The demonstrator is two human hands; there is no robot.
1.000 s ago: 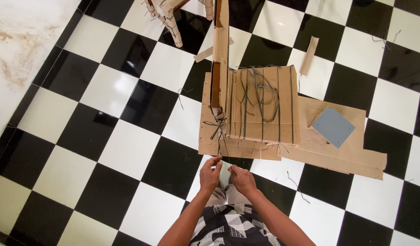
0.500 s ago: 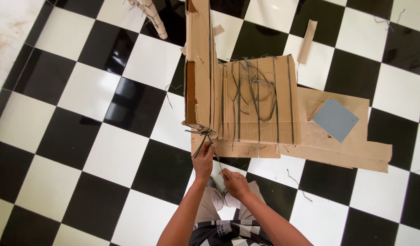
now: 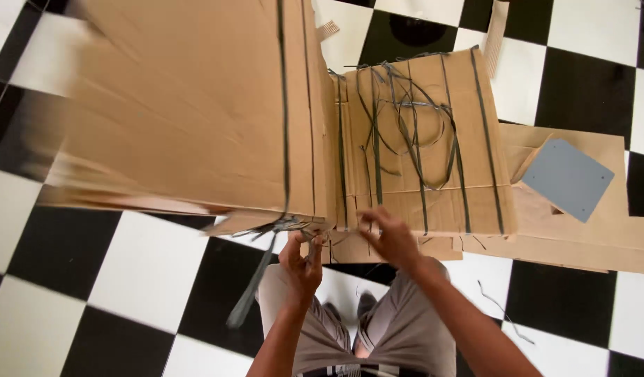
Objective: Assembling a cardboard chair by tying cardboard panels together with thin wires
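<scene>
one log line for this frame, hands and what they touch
left hand: gripping dark plastic strap on upright brown cardboard bundle | right hand: on flat strapped cardboard stack | floor: black-and-white checkered tiles

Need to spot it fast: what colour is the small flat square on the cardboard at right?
Grey-blue square panel, clearest in the head view.

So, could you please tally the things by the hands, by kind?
Strapped cardboard bundles: 2, one raised, one flat
Grey square panel: 1
Hands: 2, left, right
Total: 5
</scene>
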